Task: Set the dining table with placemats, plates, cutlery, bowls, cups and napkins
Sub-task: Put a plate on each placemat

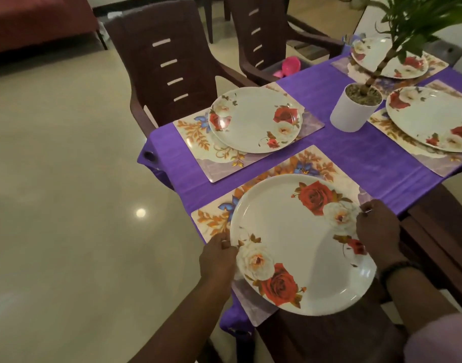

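A round white plate [303, 244] printed with red and cream roses is held at the near end of the surface [355, 158], which is covered by a purple cloth. The plate lies over a floral placemat [290, 166], with its near rim projecting past the placemat's near edge and over the dark chair [329, 336] below. The left hand [218, 259] is closed on the plate's left rim, thumb on top, and the right hand [376, 229] is clamped on the right rim, a dark band being worn on that wrist. A second rose plate [254, 120] is seated on its own placemat [198, 142] just beyond, near the surface's left edge, where a brown chair [167, 72] is drawn up. Two further plates are set on placemats at the right and far right. A white potted plant [354, 108] stands between the settings, well apart from both hands. A strip of bare purple cloth is left between the placemats, and open pale floor [67, 179] extends to the left of the surface.
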